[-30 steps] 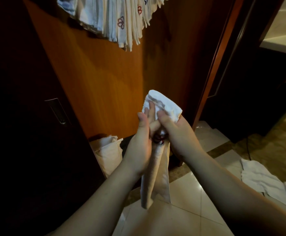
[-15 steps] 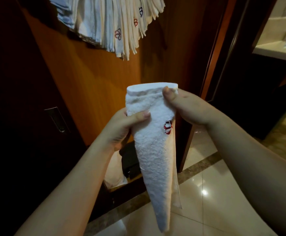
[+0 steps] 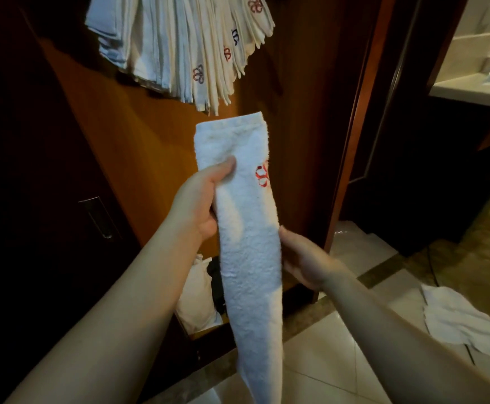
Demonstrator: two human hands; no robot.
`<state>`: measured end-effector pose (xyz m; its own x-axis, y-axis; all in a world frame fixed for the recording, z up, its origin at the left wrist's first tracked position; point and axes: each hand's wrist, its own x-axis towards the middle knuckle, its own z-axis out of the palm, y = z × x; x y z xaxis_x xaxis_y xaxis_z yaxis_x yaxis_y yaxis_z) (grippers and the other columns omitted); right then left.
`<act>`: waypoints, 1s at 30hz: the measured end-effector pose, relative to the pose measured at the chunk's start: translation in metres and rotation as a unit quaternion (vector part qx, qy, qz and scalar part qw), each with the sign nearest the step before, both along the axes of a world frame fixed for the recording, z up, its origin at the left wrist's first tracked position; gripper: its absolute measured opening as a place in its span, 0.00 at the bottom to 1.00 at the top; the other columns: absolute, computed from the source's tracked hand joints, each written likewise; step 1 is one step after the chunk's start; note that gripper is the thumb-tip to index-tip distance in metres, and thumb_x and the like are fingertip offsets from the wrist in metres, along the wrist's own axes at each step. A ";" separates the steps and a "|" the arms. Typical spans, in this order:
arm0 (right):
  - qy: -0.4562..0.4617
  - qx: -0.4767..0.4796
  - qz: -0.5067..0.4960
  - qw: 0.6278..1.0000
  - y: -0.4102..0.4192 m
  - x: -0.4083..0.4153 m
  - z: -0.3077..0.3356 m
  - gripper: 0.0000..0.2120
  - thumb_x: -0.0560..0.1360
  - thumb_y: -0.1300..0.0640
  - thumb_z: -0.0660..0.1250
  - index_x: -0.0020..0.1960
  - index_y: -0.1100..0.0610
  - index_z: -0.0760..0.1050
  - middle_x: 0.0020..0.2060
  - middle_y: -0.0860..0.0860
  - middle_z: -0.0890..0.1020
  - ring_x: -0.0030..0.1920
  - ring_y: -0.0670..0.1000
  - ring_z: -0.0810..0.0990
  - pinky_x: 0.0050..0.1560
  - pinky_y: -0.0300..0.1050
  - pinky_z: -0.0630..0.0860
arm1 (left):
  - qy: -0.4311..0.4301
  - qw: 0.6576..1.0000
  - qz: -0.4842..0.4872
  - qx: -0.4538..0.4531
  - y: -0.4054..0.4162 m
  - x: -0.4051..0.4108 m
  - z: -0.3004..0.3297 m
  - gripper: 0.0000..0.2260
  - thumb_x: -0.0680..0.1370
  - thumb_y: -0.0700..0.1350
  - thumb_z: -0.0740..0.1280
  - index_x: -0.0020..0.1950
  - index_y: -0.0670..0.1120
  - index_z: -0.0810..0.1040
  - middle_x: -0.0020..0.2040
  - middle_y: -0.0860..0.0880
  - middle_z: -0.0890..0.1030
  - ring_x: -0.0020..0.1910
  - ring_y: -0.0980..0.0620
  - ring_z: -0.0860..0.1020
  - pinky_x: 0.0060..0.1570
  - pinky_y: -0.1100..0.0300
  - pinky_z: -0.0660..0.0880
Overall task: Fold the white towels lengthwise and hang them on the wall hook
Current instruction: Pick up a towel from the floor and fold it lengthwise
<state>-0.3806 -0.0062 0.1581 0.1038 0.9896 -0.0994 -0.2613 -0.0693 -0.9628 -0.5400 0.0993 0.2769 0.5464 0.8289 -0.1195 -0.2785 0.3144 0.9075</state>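
A white towel (image 3: 246, 237) with a red embroidered emblem is folded into a long narrow strip and hangs upright in front of me. My left hand (image 3: 200, 202) grips its upper part, thumb pressed on the front. My right hand (image 3: 305, 263) holds the strip's right edge lower down, its fingers hidden behind the cloth. Several folded white towels (image 3: 185, 45) hang in a bunch on the wooden wall above; the hook itself is hidden.
More white towels (image 3: 459, 319) lie crumpled on the tiled floor at the right. A pale bag (image 3: 197, 298) sits in a low open compartment by the wooden panel (image 3: 139, 158). A dark door with a metal handle (image 3: 98, 217) stands at the left.
The towel has been raised and held out longer. My right hand slid from the strip's top corner down to its right edge. The view tilted up toward the hanging towels.
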 end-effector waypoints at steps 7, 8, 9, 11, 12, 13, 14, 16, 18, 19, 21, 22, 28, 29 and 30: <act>-0.104 0.067 -0.112 0.986 -0.003 -0.025 -0.018 0.36 0.61 0.33 0.77 0.63 0.39 0.64 0.65 0.48 0.75 0.62 0.44 0.80 0.61 0.44 0.79 | -0.004 0.999 0.047 0.006 0.013 0.003 0.017 0.16 0.76 0.47 0.72 0.62 0.46 0.76 0.49 0.45 0.87 0.46 0.43 0.86 0.39 0.45 0.83; -0.120 0.067 -0.110 0.984 -0.003 -0.028 -0.017 0.33 0.63 0.36 0.76 0.61 0.39 0.64 0.64 0.47 0.76 0.62 0.44 0.80 0.59 0.43 0.80 | -0.003 0.999 0.045 0.014 0.013 0.003 0.019 0.16 0.76 0.47 0.72 0.62 0.46 0.76 0.49 0.45 0.87 0.47 0.43 0.86 0.40 0.45 0.83; -0.144 0.064 -0.106 0.982 -0.003 -0.030 -0.015 0.29 0.66 0.37 0.76 0.60 0.38 0.65 0.62 0.45 0.78 0.60 0.42 0.81 0.56 0.39 0.80 | -0.003 0.999 0.041 0.021 0.014 0.003 0.021 0.16 0.76 0.47 0.72 0.62 0.46 0.76 0.50 0.45 0.87 0.47 0.43 0.86 0.40 0.45 0.83; -0.200 0.063 -0.109 0.972 -0.002 -0.030 -0.009 0.17 0.74 0.41 0.72 0.58 0.38 0.69 0.54 0.41 0.82 0.53 0.38 0.82 0.47 0.33 0.79 | -0.004 0.999 0.031 0.038 0.014 0.003 0.024 0.15 0.77 0.48 0.72 0.62 0.47 0.76 0.51 0.45 0.87 0.49 0.43 0.86 0.40 0.46 0.83; -0.224 0.067 -0.112 0.966 -0.002 -0.028 -0.006 0.12 0.77 0.42 0.69 0.57 0.38 0.70 0.51 0.38 0.83 0.50 0.38 0.83 0.43 0.31 0.78 | -0.004 0.999 0.024 0.047 0.014 0.003 0.025 0.15 0.77 0.48 0.72 0.62 0.46 0.77 0.51 0.45 0.86 0.49 0.43 0.86 0.40 0.46 0.83; -0.241 0.069 -0.114 0.961 -0.001 -0.026 -0.003 0.08 0.79 0.41 0.66 0.56 0.38 0.71 0.49 0.35 0.82 0.48 0.38 0.83 0.41 0.31 0.77 | -0.003 0.998 0.017 0.057 0.015 0.003 0.028 0.16 0.76 0.47 0.72 0.62 0.46 0.77 0.52 0.45 0.86 0.50 0.43 0.86 0.40 0.47 0.83; -0.250 0.069 -0.114 0.959 -0.001 -0.024 0.000 0.06 0.80 0.40 0.63 0.55 0.39 0.71 0.48 0.33 0.82 0.46 0.38 0.83 0.40 0.32 0.76 | -0.001 0.998 0.008 0.069 0.016 0.002 0.030 0.16 0.76 0.47 0.72 0.62 0.46 0.77 0.53 0.44 0.86 0.51 0.43 0.85 0.41 0.47 0.83; -0.247 0.072 -0.117 0.959 -0.002 -0.021 0.006 0.08 0.80 0.38 0.59 0.55 0.40 0.71 0.46 0.33 0.82 0.45 0.38 0.83 0.39 0.33 0.75 | 0.003 0.996 -0.005 0.092 0.018 -0.001 0.035 0.18 0.75 0.47 0.73 0.63 0.45 0.77 0.54 0.44 0.86 0.53 0.43 0.85 0.44 0.47 0.83; -0.244 0.087 -0.125 0.958 -0.002 -0.018 0.009 0.08 0.81 0.38 0.56 0.55 0.38 0.70 0.45 0.33 0.81 0.45 0.38 0.82 0.38 0.31 0.75 | -0.001 0.995 -0.007 0.104 0.023 -0.004 0.040 0.19 0.74 0.46 0.73 0.64 0.44 0.78 0.55 0.44 0.85 0.54 0.43 0.84 0.46 0.48 0.83; -0.247 0.097 -0.133 0.955 -0.002 -0.018 0.011 0.06 0.82 0.38 0.55 0.54 0.35 0.69 0.45 0.33 0.80 0.44 0.37 0.82 0.37 0.30 0.75 | -0.003 0.994 -0.007 0.108 0.025 -0.005 0.043 0.19 0.75 0.45 0.73 0.64 0.44 0.78 0.56 0.43 0.85 0.55 0.43 0.84 0.47 0.49 0.83; -0.252 0.117 -0.154 0.948 0.000 -0.017 0.013 0.05 0.82 0.38 0.55 0.51 0.29 0.68 0.44 0.36 0.80 0.41 0.39 0.81 0.36 0.32 0.75 | -0.004 0.993 -0.009 0.115 0.029 -0.007 0.047 0.18 0.75 0.44 0.73 0.64 0.43 0.78 0.56 0.43 0.85 0.55 0.43 0.84 0.48 0.49 0.82; -0.255 0.123 -0.164 0.945 0.000 -0.016 0.015 0.04 0.82 0.38 0.56 0.50 0.27 0.66 0.44 0.38 0.80 0.39 0.40 0.80 0.35 0.34 0.75 | -0.006 0.993 -0.010 0.116 0.031 -0.007 0.048 0.18 0.75 0.44 0.73 0.64 0.43 0.78 0.56 0.43 0.85 0.55 0.43 0.84 0.48 0.49 0.82; -0.155 0.078 -0.036 0.984 -0.001 0.005 0.036 0.41 0.58 0.23 0.72 0.65 0.41 0.70 0.54 0.42 0.84 0.54 0.46 0.85 0.50 0.45 0.82 | -0.037 0.997 0.000 0.064 0.036 -0.001 0.055 0.17 0.76 0.41 0.72 0.64 0.41 0.77 0.56 0.41 0.85 0.54 0.41 0.84 0.46 0.47 0.83; -0.113 0.040 0.029 0.992 -0.002 0.010 0.039 0.46 0.55 0.27 0.77 0.65 0.48 0.72 0.55 0.46 0.85 0.56 0.49 0.85 0.52 0.47 0.82 | -0.030 0.998 0.001 0.052 0.036 0.001 0.055 0.17 0.77 0.41 0.71 0.64 0.40 0.76 0.55 0.40 0.85 0.53 0.41 0.85 0.45 0.47 0.83; -0.079 0.005 0.096 0.992 -0.002 0.015 0.041 0.47 0.53 0.32 0.81 0.65 0.53 0.74 0.54 0.49 0.86 0.56 0.51 0.84 0.53 0.46 0.81 | -0.019 0.999 0.000 0.040 0.036 0.004 0.056 0.16 0.78 0.41 0.71 0.64 0.40 0.77 0.54 0.40 0.85 0.52 0.41 0.85 0.45 0.46 0.83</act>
